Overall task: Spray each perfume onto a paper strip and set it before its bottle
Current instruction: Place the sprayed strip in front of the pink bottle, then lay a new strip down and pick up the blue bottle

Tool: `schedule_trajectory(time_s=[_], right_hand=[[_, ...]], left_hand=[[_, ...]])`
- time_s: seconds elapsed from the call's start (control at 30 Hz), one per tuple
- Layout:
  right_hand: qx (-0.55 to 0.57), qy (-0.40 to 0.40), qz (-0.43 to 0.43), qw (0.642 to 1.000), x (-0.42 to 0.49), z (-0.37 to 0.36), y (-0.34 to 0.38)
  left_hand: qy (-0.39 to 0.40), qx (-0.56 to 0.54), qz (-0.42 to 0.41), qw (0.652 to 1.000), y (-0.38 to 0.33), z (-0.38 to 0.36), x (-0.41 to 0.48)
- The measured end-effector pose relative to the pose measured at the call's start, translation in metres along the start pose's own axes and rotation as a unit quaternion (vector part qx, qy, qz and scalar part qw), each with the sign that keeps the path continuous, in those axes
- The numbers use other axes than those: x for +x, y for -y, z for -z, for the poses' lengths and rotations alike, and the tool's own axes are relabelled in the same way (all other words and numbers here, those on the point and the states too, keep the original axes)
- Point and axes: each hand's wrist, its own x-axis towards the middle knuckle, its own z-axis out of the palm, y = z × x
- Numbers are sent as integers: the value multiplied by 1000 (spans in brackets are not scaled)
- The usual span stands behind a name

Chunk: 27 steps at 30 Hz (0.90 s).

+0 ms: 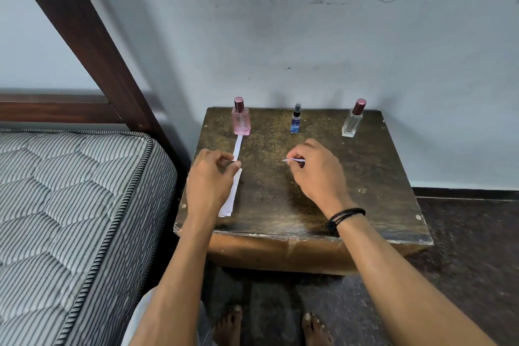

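Three perfume bottles stand along the back of a dark wooden table (379, 205): a pink bottle (241, 119) at the left, a small blue bottle (295, 122) in the middle, a clear bottle (352, 122) at the right. A white paper strip (238, 146) lies just in front of the pink bottle. My left hand (210, 177) pinches its near end between thumb and forefinger. A wider white strip (230, 196) lies on the table, partly under that hand. My right hand (314, 168) holds a thin paper strip (292, 160) a little above the table, in front of the blue bottle.
A striped mattress (64, 219) and a dark wooden bed frame (92, 45) stand close on the left. A pale wall rises directly behind the bottles. My bare feet (269, 326) are on the dark floor below the table's front edge.
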Motion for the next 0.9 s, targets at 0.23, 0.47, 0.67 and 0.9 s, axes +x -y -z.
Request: schedule_trajectory(time_s=[0.23, 0.47, 0.67, 0.9], right_hand=[[-121, 144, 94, 978, -8, 14, -11], [-97, 308, 45, 945, -1, 30, -19], [-48, 366, 20, 929, 0, 35, -26], [10, 351, 7, 936, 4, 40, -29]], left_hand=[[154, -19, -103, 982, -27, -22, -20], [171, 17, -198, 965, -21, -39, -22], [162, 22, -220, 962, -16, -49, -20], [215, -5, -212, 953, -21, -57, -12]])
